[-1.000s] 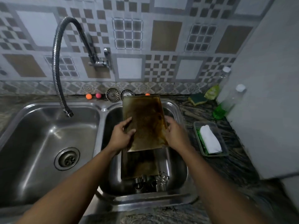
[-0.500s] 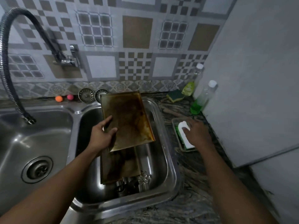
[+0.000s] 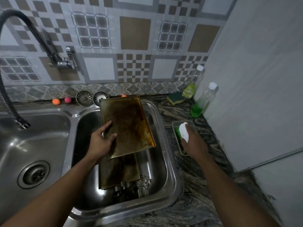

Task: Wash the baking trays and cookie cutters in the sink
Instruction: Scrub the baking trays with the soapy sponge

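Gripping the baking tray's (image 3: 127, 125) left edge, left hand (image 3: 100, 143) over sink (image 3: 165, 190).

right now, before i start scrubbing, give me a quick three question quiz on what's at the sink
1. True or false: the left hand holds the stained baking tray over the right basin.
2. The right hand grips: A the sponge, B the white bar in the soap dish, C the bottle of green liquid.
3. What lies in that basin under the held tray?
Key: 1 true. 2 B. 3 a second tray and the cookie cutters.
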Motion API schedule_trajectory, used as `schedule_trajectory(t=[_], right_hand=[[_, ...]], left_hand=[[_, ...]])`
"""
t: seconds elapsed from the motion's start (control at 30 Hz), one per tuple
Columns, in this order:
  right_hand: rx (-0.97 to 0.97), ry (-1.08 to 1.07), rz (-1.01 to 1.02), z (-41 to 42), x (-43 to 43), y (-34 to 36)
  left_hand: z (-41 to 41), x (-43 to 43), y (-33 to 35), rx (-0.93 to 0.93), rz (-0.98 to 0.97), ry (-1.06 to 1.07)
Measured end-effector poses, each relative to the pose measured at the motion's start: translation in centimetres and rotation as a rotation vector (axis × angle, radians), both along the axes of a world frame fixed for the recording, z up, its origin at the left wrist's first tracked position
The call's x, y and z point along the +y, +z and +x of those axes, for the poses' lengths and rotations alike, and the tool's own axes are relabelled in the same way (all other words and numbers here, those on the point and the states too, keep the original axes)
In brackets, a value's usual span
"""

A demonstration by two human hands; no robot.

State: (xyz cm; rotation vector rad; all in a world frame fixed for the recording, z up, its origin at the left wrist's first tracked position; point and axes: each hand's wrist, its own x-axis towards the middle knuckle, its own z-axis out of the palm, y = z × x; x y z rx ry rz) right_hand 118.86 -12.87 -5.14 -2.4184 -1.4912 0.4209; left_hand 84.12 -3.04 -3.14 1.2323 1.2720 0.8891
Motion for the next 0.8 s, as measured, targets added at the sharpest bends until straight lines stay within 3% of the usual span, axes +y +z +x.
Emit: schedule_trajectory(t=[0.27,0.8], right_hand=[[-0.01,-0.041,0.193,1.2,0.1,3.0],[0.03,-0.089,0.326,-0.4,0.6,4.6]], left_hand=[[0.0,-0.1,0.1,-0.009,0.009,-0.024],[-0.1,0.0,0.5,-0.035,0.016,0.002]])
